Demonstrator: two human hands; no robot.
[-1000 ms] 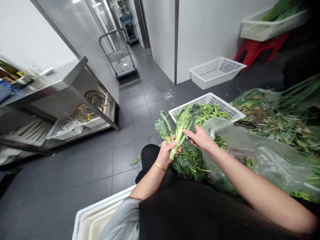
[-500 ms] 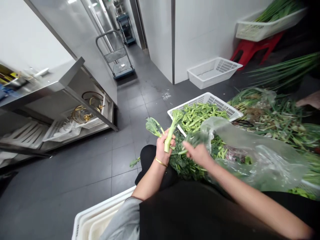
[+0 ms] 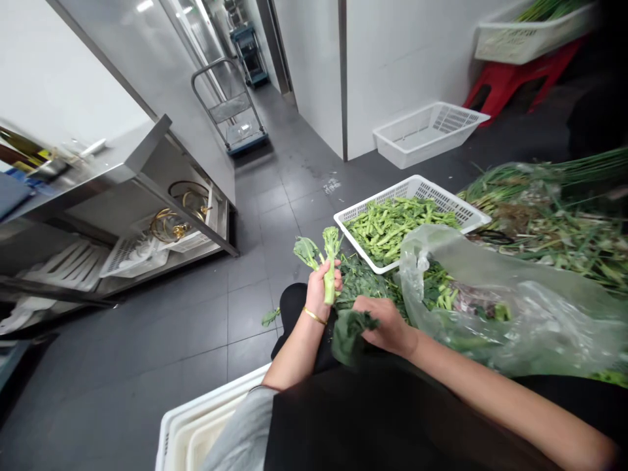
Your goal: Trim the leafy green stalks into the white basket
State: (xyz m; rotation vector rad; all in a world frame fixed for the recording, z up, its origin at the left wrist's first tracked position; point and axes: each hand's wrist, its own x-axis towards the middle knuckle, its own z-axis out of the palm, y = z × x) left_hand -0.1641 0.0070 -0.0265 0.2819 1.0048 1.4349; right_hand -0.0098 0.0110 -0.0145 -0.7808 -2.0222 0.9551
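My left hand (image 3: 318, 288), a gold bangle at its wrist, is closed around pale green vegetable stalks (image 3: 330, 268), with a leafy sprig (image 3: 307, 252) sticking out to the left. Close by on the right, my right hand (image 3: 385, 324) is closed on a dark green leaf (image 3: 350, 337) that hangs toward my lap. Beyond both hands, a white basket (image 3: 375, 265) holds a heap of trimmed green stalks (image 3: 397, 226). Loose dark leaves (image 3: 360, 284) lie between my hands and that basket. An open clear plastic bag (image 3: 534, 327) with more greens lies to the right.
A white basket (image 3: 407, 154) stands by the wall near a red stool (image 3: 505, 82). Green onions (image 3: 559, 222) lie at the right. Nested white crates (image 3: 169, 425) are at lower left, a steel shelf (image 3: 142, 160) at left and a trolley (image 3: 240, 134) farther back.
My right hand has moved down and nearer my body, and the leaf now hangs beside my left hand. My left hand keeps its stalks. The view has shifted slightly.
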